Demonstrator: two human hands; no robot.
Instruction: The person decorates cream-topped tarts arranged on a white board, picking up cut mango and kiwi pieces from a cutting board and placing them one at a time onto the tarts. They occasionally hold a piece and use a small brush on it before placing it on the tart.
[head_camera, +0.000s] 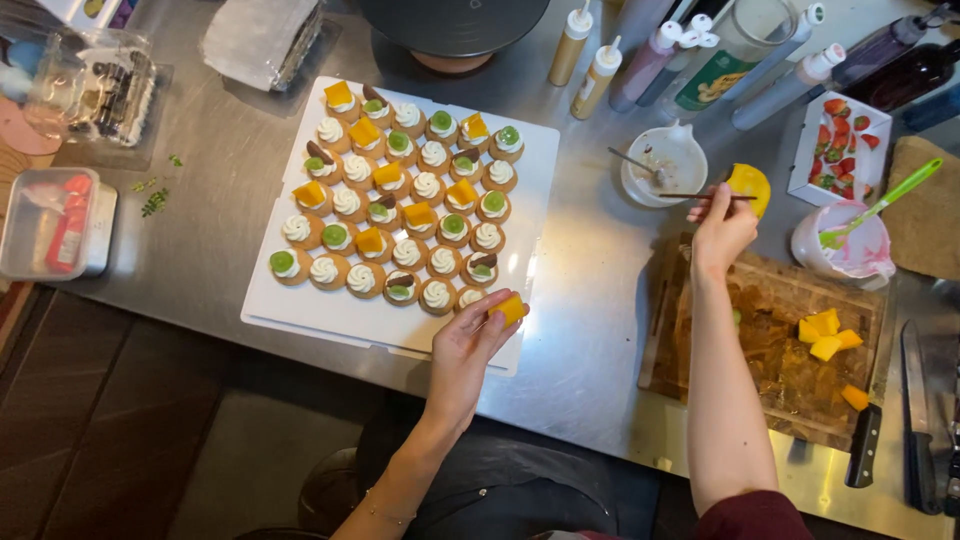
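Orange fruit cube (510, 307), pinched in the left hand (470, 345), should settle gently onto cream; right hand (722, 228) grips a thin stick (708, 196).

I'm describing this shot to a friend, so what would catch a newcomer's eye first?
The white board at centre, packed with rows of small cream-topped tartlets dotted with orange and green fruit. At its near edge the left hand holds an orange mango cube beside the last tartlet, while the right hand holds a mango piece and a thin stick above the wooden cutting board.
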